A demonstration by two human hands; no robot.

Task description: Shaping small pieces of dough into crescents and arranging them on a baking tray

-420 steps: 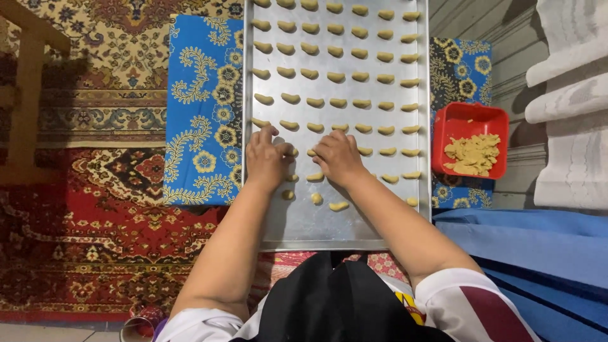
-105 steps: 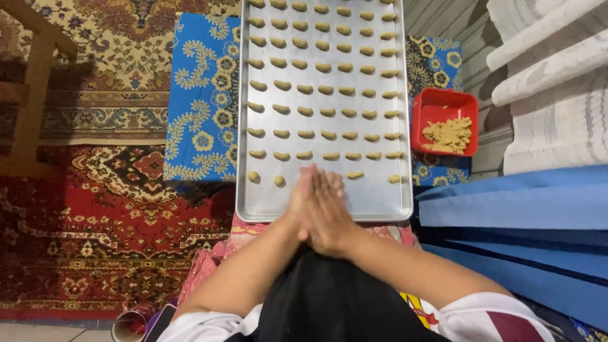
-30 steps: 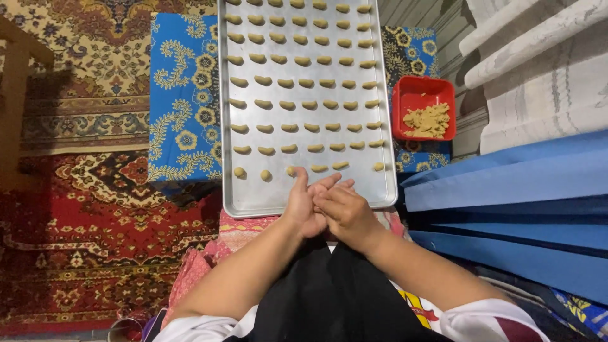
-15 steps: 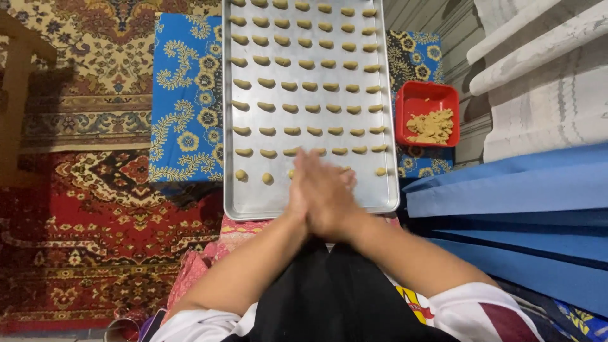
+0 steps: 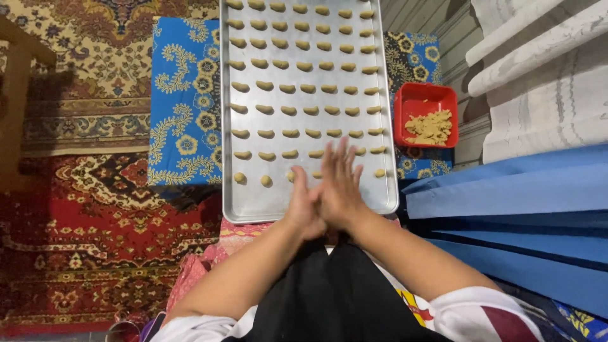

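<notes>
The metal tray (image 5: 253,202) in front of me holds neat rows of small, pale, crescent-shaped dough pieces (image 5: 288,111), with a few rounder lumps in the nearest row, and the red tub (image 5: 405,104) to its right holds a heap of raw dough (image 5: 430,126). My left hand (image 5: 303,206) and right hand (image 5: 341,183) are pressed palm to palm over the tray's near edge, fingers stretched out flat; I cannot tell whether any dough lies between them.

Patterned red and beige rugs (image 5: 76,209) over the floor; blue floral cloth (image 5: 187,101) at centre; blue mats (image 5: 506,209), white fabric (image 5: 544,76) right.
</notes>
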